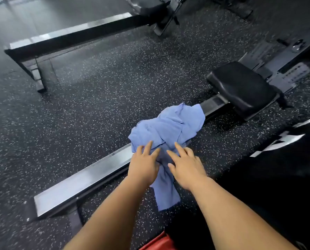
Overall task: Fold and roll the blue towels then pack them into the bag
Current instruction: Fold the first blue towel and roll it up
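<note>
A crumpled heap of blue towels (170, 129) lies across a black metal rail (82, 181) on the speckled gym floor, with one end trailing toward me. My left hand (144, 164) rests flat on the near left part of the heap, fingers spread. My right hand (185, 164) lies beside it on the near right part, fingers also apart. Neither hand grips the cloth. A large black shape (280, 177) at the right, with white markings, may be the bag; I cannot tell.
A black padded seat (240, 87) sits on the rail beyond the towels. Another long metal frame (65, 38) crosses the floor at the back left. Something red (159, 242) shows at the bottom edge. Speckled rubber floor (78, 114) spreads to the left.
</note>
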### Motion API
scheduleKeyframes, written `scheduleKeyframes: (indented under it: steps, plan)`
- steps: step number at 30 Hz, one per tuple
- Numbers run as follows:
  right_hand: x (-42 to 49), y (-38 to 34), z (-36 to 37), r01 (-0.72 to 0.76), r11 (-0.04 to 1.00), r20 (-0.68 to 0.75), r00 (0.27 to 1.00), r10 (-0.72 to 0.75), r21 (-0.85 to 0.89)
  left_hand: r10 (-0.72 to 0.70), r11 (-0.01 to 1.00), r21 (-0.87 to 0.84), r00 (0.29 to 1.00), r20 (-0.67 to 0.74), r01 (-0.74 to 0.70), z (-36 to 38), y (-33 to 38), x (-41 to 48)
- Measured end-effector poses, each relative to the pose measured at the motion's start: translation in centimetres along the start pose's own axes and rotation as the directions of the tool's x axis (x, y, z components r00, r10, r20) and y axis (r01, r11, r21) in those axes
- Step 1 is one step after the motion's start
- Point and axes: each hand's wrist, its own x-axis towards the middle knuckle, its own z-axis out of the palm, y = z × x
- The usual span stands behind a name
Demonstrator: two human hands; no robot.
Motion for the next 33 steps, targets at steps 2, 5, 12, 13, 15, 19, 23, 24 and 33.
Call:
scheduleKeyframes:
  steps: [2,5,12,13,15,19,23,24,33]
  plan:
    - [1.2,0.1,0.3,0.002,1.0,0.023,1.0,-0.002,0.008,-0.015,0.999,0.031,0.998,0.055,0.014,0.1,-0.2,1.0]
    - [2.7,0.4,1.0,-0.002,1.0,0.039,0.999,0.002,0.003,-0.042,0.996,0.08,0.993,0.111,0.033,0.5,-0.6,2.0]
    - [3.7,0.4,1.6,0.024,1.0,0.028,0.999,-0.024,0.016,-0.012,0.988,-0.154,0.991,-0.131,-0.009,-1.9,-1.1,2.1]
    - [3.5,0.3,1.5,0.033,0.999,0.023,0.999,-0.034,0.02,-0.014,0.979,-0.201,0.983,-0.18,-0.023,-2.5,-1.1,1.9]
    - [3.0,0.1,1.2,0.055,0.998,0.009,0.998,-0.055,0.03,0.005,0.967,-0.246,0.966,-0.26,-0.071,-3.7,-1.2,1.7]
    - [1.4,-1.1,-0.4,0.105,0.993,-0.005,0.995,-0.105,0.06,0.072,0.954,-0.244,0.925,-0.372,-0.173,-7.4,-1.6,1.0]
    - [0.1,-3.3,-2.6,0.185,0.977,-0.046,0.982,-0.181,0.108,0.095,0.946,-0.247,0.909,-0.406,-0.21,-11.8,-1.1,-0.4]
    - [-0.2,-3.9,-3.5,0.203,0.971,-0.071,0.978,-0.195,0.123,0.099,0.945,-0.247,0.906,-0.411,-0.216,-12.8,-1.0,-0.8]
    - [-4.5,-6.1,-10.8,0.314,0.883,-0.429,0.891,-0.147,0.35,0.045,0.949,-0.26,0.891,-0.453,-0.18,-20.7,-0.1,-4.1]
